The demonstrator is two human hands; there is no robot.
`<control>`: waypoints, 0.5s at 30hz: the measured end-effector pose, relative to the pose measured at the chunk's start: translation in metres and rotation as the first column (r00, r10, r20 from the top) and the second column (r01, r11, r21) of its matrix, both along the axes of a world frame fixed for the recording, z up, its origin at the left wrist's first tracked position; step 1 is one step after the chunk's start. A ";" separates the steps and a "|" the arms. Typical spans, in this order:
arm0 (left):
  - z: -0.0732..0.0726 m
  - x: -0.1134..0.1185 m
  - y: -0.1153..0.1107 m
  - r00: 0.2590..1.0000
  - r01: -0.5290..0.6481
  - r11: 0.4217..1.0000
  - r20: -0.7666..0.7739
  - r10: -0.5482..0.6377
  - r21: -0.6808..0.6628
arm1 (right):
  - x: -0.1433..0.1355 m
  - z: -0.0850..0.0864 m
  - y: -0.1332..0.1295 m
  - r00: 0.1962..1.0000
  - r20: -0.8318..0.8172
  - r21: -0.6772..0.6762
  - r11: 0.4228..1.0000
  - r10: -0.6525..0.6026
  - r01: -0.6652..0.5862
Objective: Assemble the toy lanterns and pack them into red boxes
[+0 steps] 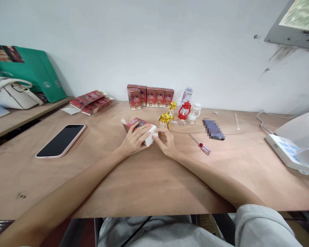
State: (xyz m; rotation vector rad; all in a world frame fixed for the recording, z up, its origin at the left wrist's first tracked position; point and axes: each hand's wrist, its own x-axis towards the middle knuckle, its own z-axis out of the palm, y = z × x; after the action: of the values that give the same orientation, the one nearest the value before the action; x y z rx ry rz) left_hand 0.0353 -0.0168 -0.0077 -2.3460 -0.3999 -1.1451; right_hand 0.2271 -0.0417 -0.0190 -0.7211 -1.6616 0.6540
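My left hand [134, 140] is wrapped round a small red printed carton [137, 122], which lies tilted with its white end towards the right. At that white end, the fingers of my right hand [166, 141] pinch the end flap. A white flap also sticks out at the carton's far left end. Just behind my right hand stands a gold mini lantern [164, 118], partly hidden by the fingers. Beyond it are a second gold lantern [172, 107], a red lantern [184, 110] and a white lantern [194, 112].
Several red cartons [151, 97] stand by the wall, with flattened cartons [92, 101] to their left. A phone [61, 140] lies at left. On the right are a screwdriver [201, 144], a blurred dark item [213, 129] and a white power strip [290, 152]. A bottle [187, 94] stands behind the lanterns.
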 end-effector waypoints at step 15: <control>-0.005 0.000 0.004 1.000 -0.017 1.000 -0.023 0.017 0.002 | -0.006 0.002 0.006 0.972 -0.211 -0.191 0.971 0.101 -0.142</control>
State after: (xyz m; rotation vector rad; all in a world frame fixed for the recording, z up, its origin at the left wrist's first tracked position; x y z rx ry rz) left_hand 0.0349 -0.0131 -0.0130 -2.3480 -0.4099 -1.1090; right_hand 0.2216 -0.0360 -0.0172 -0.6776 -1.4741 0.9658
